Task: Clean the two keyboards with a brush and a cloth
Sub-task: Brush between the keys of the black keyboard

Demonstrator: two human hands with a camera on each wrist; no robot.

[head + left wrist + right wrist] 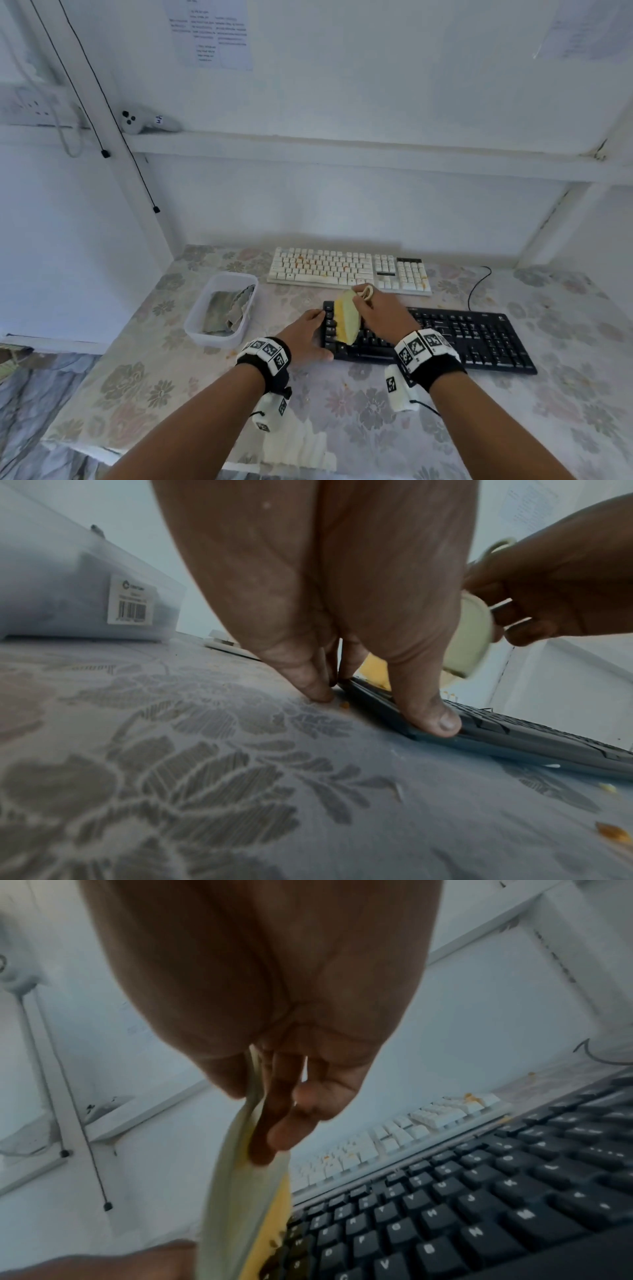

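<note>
1. Head view: I am steadying the black keyboard (pixel 445 339) with my left hand (pixel 308 337), its grip straight-fingered and pressing the left end, so that it is not sliding. My right hand (pixel 380 317) is clamping its grip on the brush (pixel 347 320), bristles down on the left-hand keys. The keyboard's long axis is running left to right on the counter (pixel 376 411); the white keyboard (pixel 346 269) is lying parallel behind, stained orange. A tub (pixel 205 329) holding the cloth (pixel 227 308) is sitting to the left.
2. Left wrist view: my thumb (pixel 421 704) is bearing on the keyboard's corner; crumbs (pixel 613 834) are lying nearby.
3. Right wrist view: my fingers (pixel 291 1123) are pinching the brush, which is pointing downward at the keys.
</note>
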